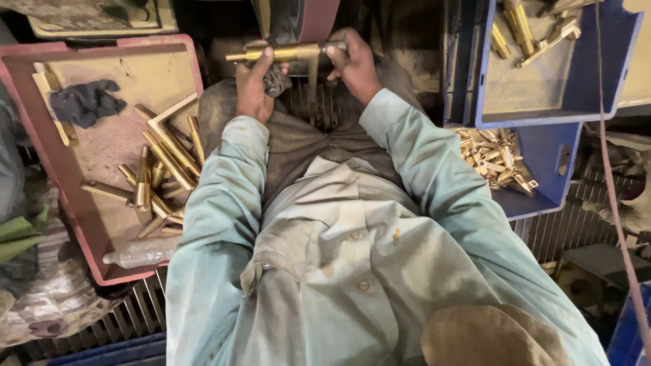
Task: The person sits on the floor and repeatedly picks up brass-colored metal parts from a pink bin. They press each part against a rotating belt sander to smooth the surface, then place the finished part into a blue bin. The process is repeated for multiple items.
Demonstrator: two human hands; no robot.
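Observation:
A long brass rod point(285, 53) lies level across the front of a dark red sanding belt point(305, 19) at the top centre. My left hand point(254, 88) grips the rod's left part, with a dark scrap of cloth under the fingers. My right hand point(352, 64) holds the rod's right end. Both arms are in pale green sleeves and reach forward over my lap.
A red tray point(102, 146) on my left holds several brass rods point(159, 173), a dark cloth point(85, 102) and a clear plastic bottle point(139, 252). On my right, stacked blue crates point(553, 102) hold brass fittings point(495, 157). A red cord point(614, 183) hangs at right.

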